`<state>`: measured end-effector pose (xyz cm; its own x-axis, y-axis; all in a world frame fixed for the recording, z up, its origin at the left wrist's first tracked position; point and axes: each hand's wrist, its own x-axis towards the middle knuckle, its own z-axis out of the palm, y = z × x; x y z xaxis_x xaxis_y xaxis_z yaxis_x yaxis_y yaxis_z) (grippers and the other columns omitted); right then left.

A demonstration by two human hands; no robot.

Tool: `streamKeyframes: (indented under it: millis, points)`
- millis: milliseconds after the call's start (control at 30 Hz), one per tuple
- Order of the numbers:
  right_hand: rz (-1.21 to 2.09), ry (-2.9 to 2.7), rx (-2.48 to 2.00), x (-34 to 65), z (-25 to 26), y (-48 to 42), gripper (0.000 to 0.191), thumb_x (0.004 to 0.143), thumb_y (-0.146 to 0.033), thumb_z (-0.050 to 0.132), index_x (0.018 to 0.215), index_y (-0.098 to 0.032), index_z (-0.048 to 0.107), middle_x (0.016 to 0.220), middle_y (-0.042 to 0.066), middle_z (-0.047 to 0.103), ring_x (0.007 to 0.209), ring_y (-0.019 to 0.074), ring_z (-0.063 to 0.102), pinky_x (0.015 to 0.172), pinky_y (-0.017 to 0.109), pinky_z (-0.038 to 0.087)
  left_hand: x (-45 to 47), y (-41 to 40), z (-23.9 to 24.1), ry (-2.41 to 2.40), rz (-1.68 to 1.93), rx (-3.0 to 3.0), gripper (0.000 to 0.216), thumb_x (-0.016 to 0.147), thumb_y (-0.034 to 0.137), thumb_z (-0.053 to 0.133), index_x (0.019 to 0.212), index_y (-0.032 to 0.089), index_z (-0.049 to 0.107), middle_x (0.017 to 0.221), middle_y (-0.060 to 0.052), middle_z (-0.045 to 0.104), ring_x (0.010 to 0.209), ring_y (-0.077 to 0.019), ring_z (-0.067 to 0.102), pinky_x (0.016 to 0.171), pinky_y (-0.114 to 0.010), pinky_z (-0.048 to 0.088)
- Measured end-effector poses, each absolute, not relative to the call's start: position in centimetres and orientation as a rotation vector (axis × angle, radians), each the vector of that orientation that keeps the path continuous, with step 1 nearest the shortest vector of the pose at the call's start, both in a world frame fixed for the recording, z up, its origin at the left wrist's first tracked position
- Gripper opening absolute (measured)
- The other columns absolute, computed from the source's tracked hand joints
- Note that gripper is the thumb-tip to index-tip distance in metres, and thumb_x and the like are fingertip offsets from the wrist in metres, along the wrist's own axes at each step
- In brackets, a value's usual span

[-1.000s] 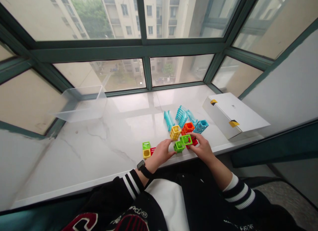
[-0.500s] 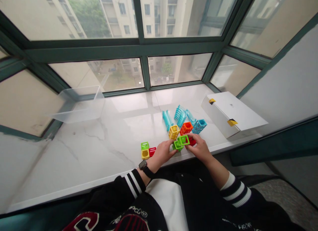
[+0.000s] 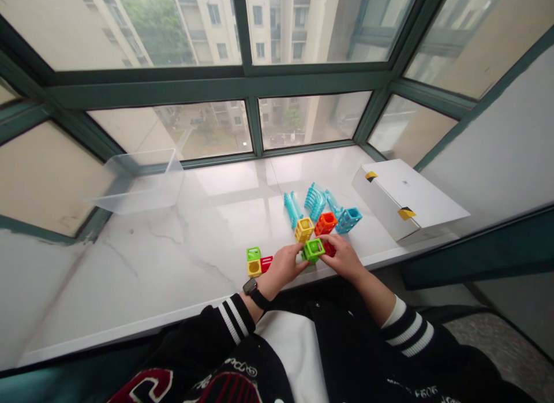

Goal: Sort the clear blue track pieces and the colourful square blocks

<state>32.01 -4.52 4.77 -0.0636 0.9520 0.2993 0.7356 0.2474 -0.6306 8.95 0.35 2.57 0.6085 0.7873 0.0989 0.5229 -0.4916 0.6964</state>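
Observation:
Between my two hands are green plastic building blocks (image 3: 312, 250), one stacked over the other near the sill's front edge. My left hand (image 3: 285, 268) grips the lower green block from the left, thumb and fingers closed on it. From the right, my right hand (image 3: 344, 256) pinches the upper green block. A red block (image 3: 329, 249) shows partly behind my right fingers. Just beyond stand a yellow block (image 3: 304, 229), an orange block (image 3: 325, 223) and a blue block (image 3: 348, 219). Left of my left hand sits a joined group of green, yellow and red blocks (image 3: 254, 268).
Clear blue track pieces (image 3: 315, 200) lie behind the blocks. A transparent plastic bin (image 3: 145, 204) stands at the far left of the marble sill (image 3: 182, 241). On the right is a white box (image 3: 415, 192) with yellow-black tabs. Windows with dark green frames enclose the sill.
My right hand has moved slightly left and brought the upper green block over the lower one. My left hand has stayed nearly still.

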Motion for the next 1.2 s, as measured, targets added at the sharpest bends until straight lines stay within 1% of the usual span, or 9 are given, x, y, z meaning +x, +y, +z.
streamKeyframes:
  millis: [167,567,767,933,1200]
  points:
    - [0.397,-1.885,-1.55,32.18,4.7,-4.44,0.035,0.085,-0.028,0.074,0.119,-0.025,0.071,0.113,0.009,0.077,0.107,0.0309,0.07,0.096,0.047,0.055,8.99,0.28,2.67,1.037,0.545,2.205,0.043,0.086,0.034,0.081,0.126,0.024,0.069,0.118,-0.007,0.079,0.106,-0.0275,0.075,0.093,-0.038,0.059]
    - [0.403,-1.893,-1.553,32.39,4.56,-4.33,0.035,0.085,-0.031,0.075,0.119,-0.024,0.072,0.114,0.009,0.077,0.106,0.0304,0.071,0.096,0.046,0.055,8.85,0.35,2.91,1.031,0.536,2.215,0.043,0.088,0.035,0.08,0.128,0.024,0.068,0.119,-0.008,0.079,0.109,-0.0278,0.075,0.097,-0.039,0.058]
    - [0.409,-1.901,-1.559,32.34,4.69,-4.34,0.035,0.085,-0.031,0.074,0.12,-0.024,0.071,0.115,0.01,0.077,0.107,0.0315,0.071,0.097,0.048,0.054,8.85,0.23,3.25,1.039,0.53,2.205,0.041,0.088,0.037,0.079,0.126,0.025,0.069,0.117,-0.008,0.079,0.109,-0.0275,0.075,0.097,-0.039,0.058]
    - [0.412,-1.912,-1.562,32.4,4.61,-4.36,0.037,0.086,-0.031,0.074,0.122,-0.025,0.07,0.115,0.01,0.077,0.108,0.0315,0.071,0.097,0.048,0.054,8.86,0.13,3.39,1.045,0.53,2.197,0.039,0.088,0.036,0.08,0.124,0.024,0.07,0.118,-0.008,0.079,0.109,-0.0284,0.075,0.097,-0.04,0.058]
    - [0.428,-1.932,-1.552,32.48,4.35,-4.3,0.037,0.087,-0.03,0.073,0.123,-0.024,0.068,0.116,0.01,0.076,0.109,0.0316,0.07,0.097,0.048,0.053,8.9,0.15,3.02,1.051,0.529,2.2,0.044,0.087,0.035,0.081,0.128,0.024,0.068,0.121,-0.009,0.078,0.111,-0.0288,0.074,0.097,-0.04,0.058]
